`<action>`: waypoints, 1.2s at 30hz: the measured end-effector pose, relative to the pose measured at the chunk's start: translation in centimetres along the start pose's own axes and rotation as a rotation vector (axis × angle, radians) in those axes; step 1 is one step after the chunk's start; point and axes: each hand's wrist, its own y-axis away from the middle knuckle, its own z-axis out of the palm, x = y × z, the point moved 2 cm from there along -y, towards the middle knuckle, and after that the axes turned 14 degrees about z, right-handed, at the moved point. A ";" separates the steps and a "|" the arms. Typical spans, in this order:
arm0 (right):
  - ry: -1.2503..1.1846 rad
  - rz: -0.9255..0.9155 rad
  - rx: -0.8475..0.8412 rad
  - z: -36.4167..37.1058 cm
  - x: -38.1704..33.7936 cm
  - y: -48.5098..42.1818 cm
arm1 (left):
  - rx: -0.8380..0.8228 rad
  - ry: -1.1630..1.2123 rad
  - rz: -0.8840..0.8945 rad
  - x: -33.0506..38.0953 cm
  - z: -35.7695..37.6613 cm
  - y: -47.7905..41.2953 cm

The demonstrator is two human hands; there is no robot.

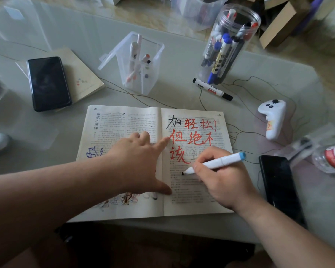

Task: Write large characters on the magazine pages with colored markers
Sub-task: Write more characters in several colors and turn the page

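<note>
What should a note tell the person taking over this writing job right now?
Left hand: open, fingers spread, pressing the open printed magazine flat near its fold.
Right hand: grips the white marker with light blue end cap; dark tip on the right page.
Done: one large black character and large red characters, three rows, right page.
Left: lower half of the right page has no large characters.
Spare markers: round clear plastic jar and square clear plastic box behind the magazine.
</note>
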 end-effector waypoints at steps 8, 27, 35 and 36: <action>0.039 -0.007 -0.007 -0.8 -0.1 0.0 | -0.003 -0.014 0.001 0.0 0.0 0.0; 0.137 0.009 0.093 -0.2 0.4 0.4 | -0.012 -0.015 -0.002 0.2 -0.1 -0.1; 0.157 -0.035 -0.006 0.0 0.1 0.9 | -0.015 -0.015 -0.005 0.3 -0.2 -0.1; 0.165 -0.039 -0.027 0.1 0.0 1.0 | -0.017 -0.014 -0.004 0.3 -0.2 -0.1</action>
